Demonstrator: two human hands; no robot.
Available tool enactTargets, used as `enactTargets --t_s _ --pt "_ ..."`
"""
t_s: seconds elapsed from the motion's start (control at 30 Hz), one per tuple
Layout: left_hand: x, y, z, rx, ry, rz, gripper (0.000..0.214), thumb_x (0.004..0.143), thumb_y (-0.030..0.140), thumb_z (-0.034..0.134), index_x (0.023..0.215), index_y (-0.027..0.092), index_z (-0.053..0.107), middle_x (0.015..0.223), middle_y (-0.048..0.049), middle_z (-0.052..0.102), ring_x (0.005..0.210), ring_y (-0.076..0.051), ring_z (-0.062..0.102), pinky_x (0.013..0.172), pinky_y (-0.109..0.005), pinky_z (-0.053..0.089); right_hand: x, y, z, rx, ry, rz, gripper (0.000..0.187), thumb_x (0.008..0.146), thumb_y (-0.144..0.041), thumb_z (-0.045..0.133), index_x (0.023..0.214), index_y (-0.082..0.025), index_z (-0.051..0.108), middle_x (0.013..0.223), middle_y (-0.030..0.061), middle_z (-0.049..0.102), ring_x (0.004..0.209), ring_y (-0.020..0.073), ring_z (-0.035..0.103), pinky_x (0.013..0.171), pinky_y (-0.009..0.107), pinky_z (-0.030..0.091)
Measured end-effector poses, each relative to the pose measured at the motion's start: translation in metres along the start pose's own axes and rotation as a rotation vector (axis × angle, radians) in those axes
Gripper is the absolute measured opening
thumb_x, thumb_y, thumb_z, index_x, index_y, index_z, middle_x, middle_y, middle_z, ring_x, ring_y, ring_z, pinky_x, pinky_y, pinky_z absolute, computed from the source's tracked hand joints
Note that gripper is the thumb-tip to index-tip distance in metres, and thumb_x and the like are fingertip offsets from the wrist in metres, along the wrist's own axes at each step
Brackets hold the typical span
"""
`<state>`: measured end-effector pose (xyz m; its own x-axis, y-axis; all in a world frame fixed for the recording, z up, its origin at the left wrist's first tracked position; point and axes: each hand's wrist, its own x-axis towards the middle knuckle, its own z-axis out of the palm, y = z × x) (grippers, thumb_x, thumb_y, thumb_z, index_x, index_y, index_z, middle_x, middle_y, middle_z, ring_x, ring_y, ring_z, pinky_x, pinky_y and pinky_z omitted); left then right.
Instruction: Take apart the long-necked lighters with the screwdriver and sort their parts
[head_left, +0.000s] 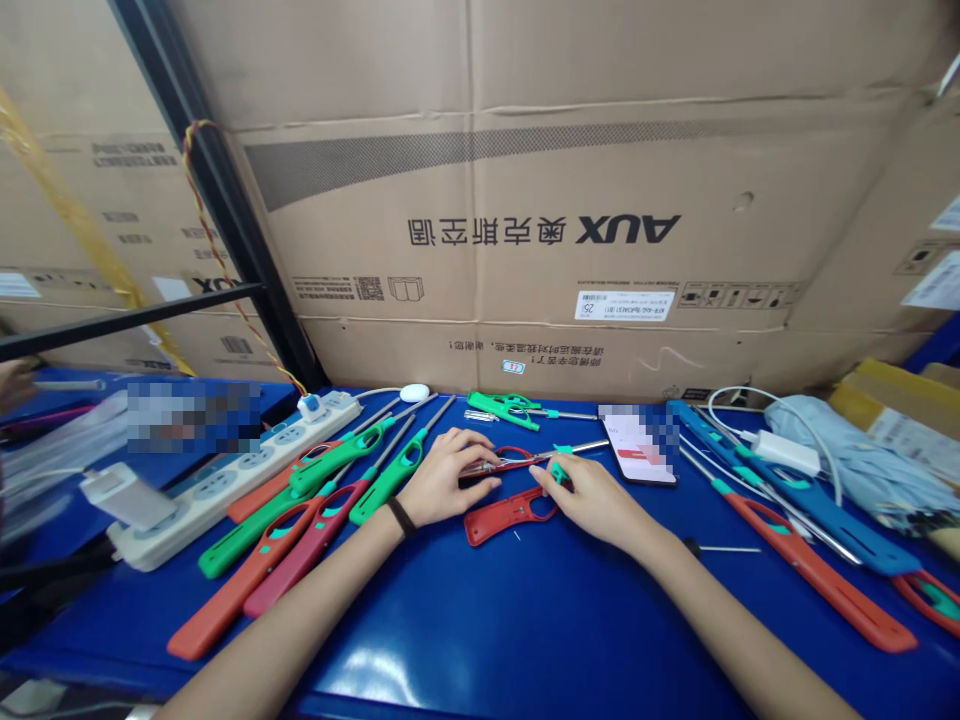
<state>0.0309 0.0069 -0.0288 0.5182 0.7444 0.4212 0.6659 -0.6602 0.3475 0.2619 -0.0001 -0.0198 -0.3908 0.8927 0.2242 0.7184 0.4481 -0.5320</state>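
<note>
My left hand (450, 478) grips the end of a partly assembled red utility lighter (499, 462), whose metal barrel points right. My right hand (592, 500) pinches a small green plastic part (558, 473) between its fingertips, just above a loose red lighter shell (510, 516). Left of my hands lie several finished long-nosed lighters, among them a green one (394, 470) and a red one (307, 545). To the right lies a red lighter (817, 575) with a blue one (795, 490) behind it.
The blue work surface (480, 620) holds a white power strip (232, 480), a pixelated phone (639, 443), a white charger (787, 454), and a thin screwdriver (720, 548). Large cardboard boxes (525, 230) stand behind it. Another person's hand (15, 385) shows at the far left.
</note>
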Motion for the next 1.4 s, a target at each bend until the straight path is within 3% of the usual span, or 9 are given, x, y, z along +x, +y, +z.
enactTargets --t_s 0.2,0.33,0.47,0.63,0.73,0.83,1.0,1.17,1.4 --pt "-0.001 0.025 -0.003 -0.156 -0.244 0.134 0.023 0.066 0.037 0.078 0.084 0.027 0.070 0.125 -0.0011 0.052 0.113 -0.026 0.043 0.101 -0.043 0.029 -0.002 0.012 0.000 0.051 0.073 0.075 0.040 0.093 -0.051 0.033 0.066 -0.023 0.040 0.056 -0.0033 0.051 0.052 0.0156 0.050 0.051 0.025 0.034" --pt "-0.001 0.024 0.002 -0.135 -0.260 0.113 0.011 0.077 0.037 0.071 0.082 0.027 0.071 0.123 -0.0019 0.054 0.114 -0.025 0.043 0.099 -0.043 0.031 -0.005 0.014 -0.001 0.058 0.055 0.048 0.036 0.091 -0.049 0.040 0.067 -0.023 0.045 0.063 -0.0016 0.056 0.057 0.0163 0.053 0.054 0.026 0.036" --pt "-0.002 0.026 0.006 -0.161 -0.261 0.121 0.008 0.083 0.033 0.065 0.081 0.027 0.071 0.121 -0.0018 0.057 0.113 -0.024 0.045 0.099 -0.041 0.034 -0.011 0.013 -0.006 0.065 -0.080 -0.062 0.023 0.084 -0.048 0.055 0.085 -0.025 0.058 0.091 0.0014 0.065 0.082 0.0198 0.060 0.071 0.030 0.043" --pt "0.002 0.019 -0.004 -0.165 -0.146 0.070 0.007 0.085 0.030 0.062 0.083 0.024 0.067 0.118 -0.0018 0.060 0.109 -0.022 0.048 0.098 -0.041 0.037 -0.016 0.016 -0.009 0.054 -0.169 -0.046 0.037 0.075 -0.051 0.066 0.104 -0.028 0.060 0.107 0.0033 0.065 0.095 0.0238 0.060 0.079 0.034 0.045" --pt "0.005 -0.002 -0.020 0.005 0.029 -0.068 0.008 0.087 0.026 0.058 0.084 0.022 0.065 0.117 -0.0032 0.061 0.108 -0.022 0.048 0.099 -0.042 0.035 -0.016 0.017 -0.008 0.028 -0.167 0.007 0.048 0.074 -0.051 0.066 0.116 -0.029 0.056 0.115 0.0053 0.064 0.097 0.0262 0.060 0.079 0.036 0.046" --pt "0.004 -0.025 -0.031 0.138 0.027 -0.167 0.007 0.082 0.026 0.063 0.079 0.021 0.067 0.117 -0.0050 0.060 0.108 -0.027 0.047 0.097 -0.049 0.033 -0.016 0.018 -0.006 0.000 -0.172 0.037 0.052 0.077 -0.050 0.063 0.123 -0.028 0.052 0.121 0.0073 0.062 0.101 0.0281 0.060 0.083 0.039 0.046" --pt "0.001 -0.039 -0.030 0.159 -0.028 -0.194 0.008 0.080 0.030 0.066 0.076 0.024 0.070 0.114 -0.0037 0.063 0.107 -0.029 0.049 0.093 -0.051 0.035 -0.016 0.018 -0.003 0.014 -0.181 -0.001 0.038 0.082 -0.046 0.059 0.115 -0.027 0.058 0.119 0.0065 0.063 0.106 0.0272 0.058 0.087 0.040 0.045" --pt "0.004 -0.031 -0.029 0.180 0.023 -0.186 0.021 0.087 0.036 0.056 0.077 0.023 0.069 0.104 -0.0029 0.067 0.101 -0.026 0.054 0.094 -0.049 0.034 -0.014 0.018 -0.002 0.025 -0.173 -0.018 0.028 0.083 -0.044 0.060 0.105 -0.027 0.060 0.111 0.0060 0.065 0.101 0.0259 0.060 0.083 0.038 0.046" --pt "0.004 0.005 -0.017 0.013 -0.149 0.093 0.028 0.079 0.048 0.064 0.095 0.025 0.066 0.093 -0.0002 0.070 0.089 -0.018 0.063 0.102 -0.042 0.031 -0.010 0.016 0.003 -0.064 -0.112 -0.109 0.015 0.088 -0.036 0.054 0.093 -0.026 0.064 0.094 0.0039 0.068 0.090 0.0222 0.062 0.077 0.034 0.045"
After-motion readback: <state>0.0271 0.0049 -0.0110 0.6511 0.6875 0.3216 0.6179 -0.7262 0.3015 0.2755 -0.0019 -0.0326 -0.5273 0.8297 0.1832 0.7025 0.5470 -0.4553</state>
